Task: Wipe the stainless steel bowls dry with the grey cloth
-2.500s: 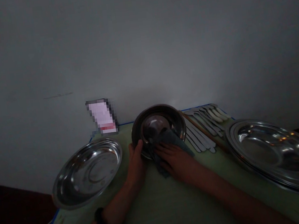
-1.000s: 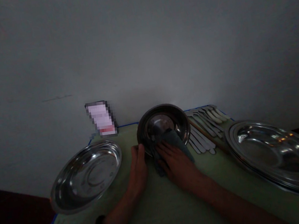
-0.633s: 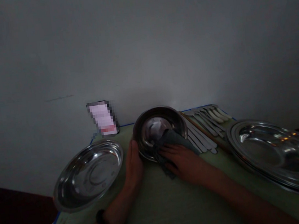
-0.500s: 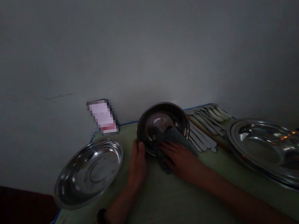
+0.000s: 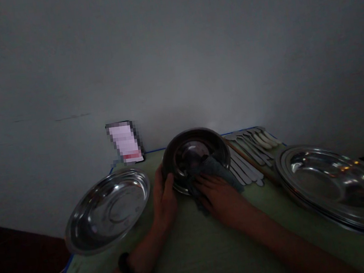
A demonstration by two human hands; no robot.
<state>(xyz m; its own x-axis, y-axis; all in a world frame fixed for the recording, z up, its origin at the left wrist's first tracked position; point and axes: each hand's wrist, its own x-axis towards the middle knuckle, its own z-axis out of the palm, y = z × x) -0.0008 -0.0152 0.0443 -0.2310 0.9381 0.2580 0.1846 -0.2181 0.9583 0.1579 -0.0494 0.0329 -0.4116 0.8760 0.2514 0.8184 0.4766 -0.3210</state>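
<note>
A shiny metal bowl (image 5: 193, 140) stands tilted on the table, its inside facing me. My left hand (image 5: 165, 196) grips its left rim, thumb on the near side and fingers behind the wall. My right hand (image 5: 217, 194) presses a dark grey-green cloth (image 5: 221, 169) against the bowl's near right inner side. The cloth hangs over the rim and bunches under the fingers. Part of the bowl's lower inside is hidden by the cloth and hand.
A wide metal basin (image 5: 111, 211) sits at the left, and stacked metal basins (image 5: 337, 184) at the right. Several pieces of cutlery (image 5: 252, 145) lie behind the bowl's right side. A phone (image 5: 125, 141) leans on the wall (image 5: 172, 58) at the green table's (image 5: 196, 250) back edge.
The bowl has shifted slightly left and tilted a little, my left hand moving with it. The cloth is bunched differently under my right hand, which has barely moved.
</note>
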